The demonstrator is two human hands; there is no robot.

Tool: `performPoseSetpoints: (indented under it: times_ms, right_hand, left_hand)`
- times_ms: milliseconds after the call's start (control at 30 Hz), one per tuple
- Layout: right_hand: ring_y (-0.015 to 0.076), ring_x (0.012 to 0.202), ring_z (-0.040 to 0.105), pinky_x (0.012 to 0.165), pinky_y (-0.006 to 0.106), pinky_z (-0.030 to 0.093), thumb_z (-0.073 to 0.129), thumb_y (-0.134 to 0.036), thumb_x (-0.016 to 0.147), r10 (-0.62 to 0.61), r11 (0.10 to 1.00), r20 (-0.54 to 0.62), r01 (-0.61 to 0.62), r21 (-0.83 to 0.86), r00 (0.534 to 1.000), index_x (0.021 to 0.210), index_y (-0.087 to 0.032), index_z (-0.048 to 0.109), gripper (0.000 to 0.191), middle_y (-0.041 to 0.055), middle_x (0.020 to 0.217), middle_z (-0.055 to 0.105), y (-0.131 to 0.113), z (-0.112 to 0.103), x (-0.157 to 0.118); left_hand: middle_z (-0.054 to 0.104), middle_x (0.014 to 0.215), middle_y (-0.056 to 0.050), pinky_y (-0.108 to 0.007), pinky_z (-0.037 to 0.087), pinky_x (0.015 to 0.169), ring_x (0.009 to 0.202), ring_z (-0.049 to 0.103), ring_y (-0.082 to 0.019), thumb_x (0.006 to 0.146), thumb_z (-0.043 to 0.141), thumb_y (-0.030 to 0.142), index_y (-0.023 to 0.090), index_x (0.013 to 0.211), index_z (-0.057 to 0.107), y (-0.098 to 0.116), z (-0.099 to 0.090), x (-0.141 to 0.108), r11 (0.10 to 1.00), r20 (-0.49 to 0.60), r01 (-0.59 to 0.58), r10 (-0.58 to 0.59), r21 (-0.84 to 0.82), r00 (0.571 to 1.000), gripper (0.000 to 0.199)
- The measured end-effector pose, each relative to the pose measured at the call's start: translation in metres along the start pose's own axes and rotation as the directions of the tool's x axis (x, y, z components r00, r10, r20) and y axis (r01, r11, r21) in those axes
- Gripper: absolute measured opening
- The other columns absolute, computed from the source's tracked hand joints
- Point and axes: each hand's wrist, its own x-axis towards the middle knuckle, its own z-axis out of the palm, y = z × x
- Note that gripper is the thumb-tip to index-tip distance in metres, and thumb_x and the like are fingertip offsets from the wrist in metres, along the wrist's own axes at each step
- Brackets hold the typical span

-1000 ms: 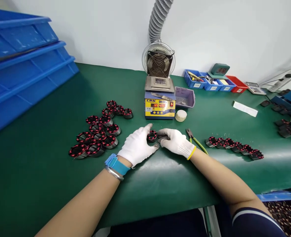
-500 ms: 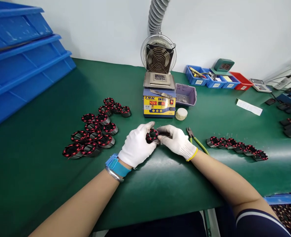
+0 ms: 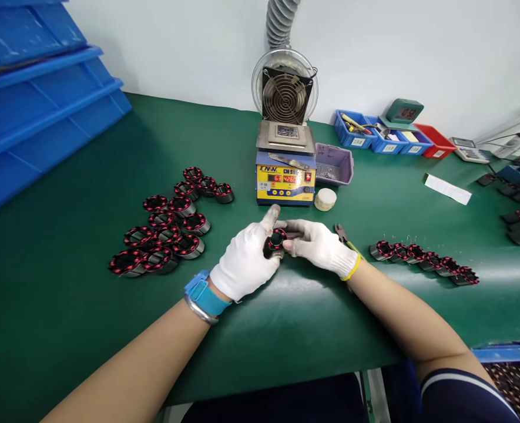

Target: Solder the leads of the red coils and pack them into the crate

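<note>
My left hand (image 3: pixel 248 258), in a white glove, is closed around a motor stator (image 3: pixel 276 239) with red and black windings, its open ring facing up. From the right, my gloved right hand (image 3: pixel 315 244) pinches at the stator's rim; its thumb tip touches the edge. Something dark shows between the right fingers, too small to make out. Green-handled cutting pliers (image 3: pixel 341 234) lie just beyond my right wrist, partly hidden by it. Several similar stators (image 3: pixel 158 258) stand in a cluster to the left, and a row of stators (image 3: pixel 429 261) with wire ends sticking up is on the right.
Behind my hands stands a solder pot (image 3: pixel 286 182) with a fan (image 3: pixel 285 97) above it. Beside it are a purple bin (image 3: pixel 345 170) and a round white pad (image 3: pixel 325 200). Blue crates (image 3: pixel 43 111) rise at the left; small blue boxes (image 3: pixel 354 141) line the wall.
Both hands, with the stator between them, have shifted slightly to the right. My left thumb is raised more, and my right forearm now covers more of the pliers' handles.
</note>
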Motion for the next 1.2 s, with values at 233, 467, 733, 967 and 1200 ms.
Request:
performPoseSetpoints:
  times_ms: [233, 467, 733, 967, 1200]
  right_hand:
    - [0.0188, 0.093, 0.065, 0.086, 0.034, 0.055, 0.073, -0.024, 0.066, -0.047, 0.988, -0.163, 0.07, 0.137, 0.985, 0.113, -0.018, 0.06, 0.049, 0.0061, 0.105, 0.068, 0.0, 0.029, -0.01]
    - [0.0187, 0.092, 0.064, 0.086, 0.035, 0.054, 0.069, -0.022, 0.068, -0.242, 0.949, -0.315, 0.157, -0.274, 0.918, 0.114, -0.019, 0.06, 0.047, 0.0053, 0.104, 0.067, 0.004, 0.036, -0.015]
    - [0.0207, 0.095, 0.064, 0.09, 0.039, 0.053, 0.07, -0.027, 0.07, -0.341, 0.934, -0.374, 0.263, -0.243, 0.863, 0.115, -0.02, 0.058, 0.047, 0.0062, 0.108, 0.067, 0.013, 0.023, -0.008]
    - [0.02, 0.085, 0.064, 0.083, 0.041, 0.055, 0.073, -0.029, 0.064, -0.295, 0.956, -0.389, 0.271, -0.117, 0.873, 0.108, -0.019, 0.059, 0.047, 0.0056, 0.098, 0.067, 0.004, 0.024, -0.008]
    - [0.0189, 0.084, 0.064, 0.083, 0.04, 0.055, 0.073, -0.028, 0.063, -0.272, 0.96, -0.372, 0.275, -0.046, 0.887, 0.107, -0.019, 0.059, 0.047, 0.0051, 0.097, 0.067, 0.002, 0.029, -0.013]
  left_hand:
    - [0.045, 0.144, -0.012, -0.035, 0.045, 0.106, 0.124, 0.052, -0.024, 0.068, 0.066, 0.023, 0.013, 0.148, 0.022, 0.009, 0.009, -0.003, 0.967, -0.097, 0.056, -0.083, -0.25, 0.992, 0.092]
    - [0.051, 0.139, -0.009, -0.034, 0.041, 0.108, 0.125, 0.052, -0.021, 0.073, 0.052, 0.013, 0.014, 0.14, 0.04, -0.003, 0.014, 0.0, 0.957, -0.078, -0.002, -0.022, -0.29, 0.997, 0.068]
    - [0.066, 0.067, -0.002, -0.024, 0.048, 0.049, 0.051, 0.058, -0.013, 0.079, 0.054, 0.029, 0.015, 0.081, 0.062, 0.002, -0.004, 0.004, 0.784, 0.291, 0.378, -0.26, -0.492, 0.92, 0.016]
    - [0.05, 0.041, 0.002, -0.021, 0.031, 0.038, 0.035, 0.039, -0.01, 0.079, 0.057, 0.033, 0.016, 0.071, 0.057, -0.006, -0.056, 0.005, 0.521, 0.516, 0.481, -0.088, -0.705, 0.852, 0.019]
    - [0.06, 0.069, -0.002, -0.024, 0.041, 0.053, 0.059, 0.053, -0.013, 0.082, 0.057, 0.046, 0.016, 0.083, 0.058, 0.003, -0.045, 0.005, 0.788, 0.119, 0.24, -0.21, -0.567, 0.97, 0.03]
